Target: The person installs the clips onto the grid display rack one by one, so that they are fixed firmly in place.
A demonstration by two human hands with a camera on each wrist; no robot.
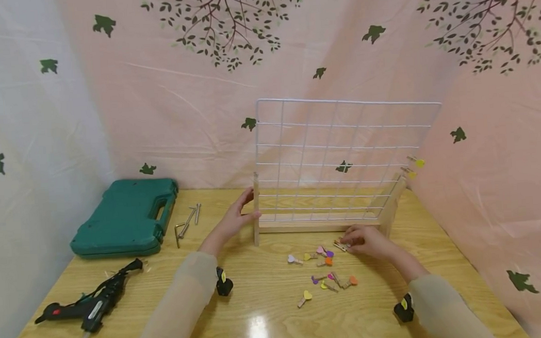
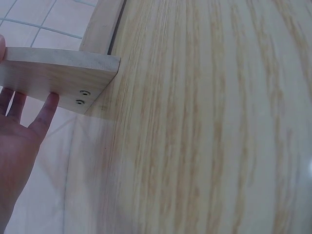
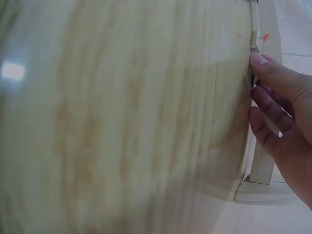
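Note:
A white wire grid (image 1: 339, 149) stands upright in a wooden stand (image 1: 320, 225). My left hand (image 1: 234, 220) holds the stand's left side panel, fingers along its outer face and thumb over the front edge. Two screw heads show low on that panel (image 2: 63, 80) in the left wrist view. My right hand (image 1: 368, 243), low in front of the stand's right part, pinches a mini wooden clothespin (image 1: 340, 246) close over the table. Several more mini clothespins with coloured hearts, such as a yellow one (image 1: 307, 295), lie scattered nearby. Two with yellow hearts (image 1: 412, 175) are clipped on the grid's right edge.
At the back left lies a green plastic case (image 1: 124, 214). Beside it are metal bolts (image 1: 197, 214) and a hex key (image 1: 178, 234). A black glue gun (image 1: 99, 303) lies at the front left of the wooden table (image 1: 260, 304). Printed cloth hangs behind and at the sides.

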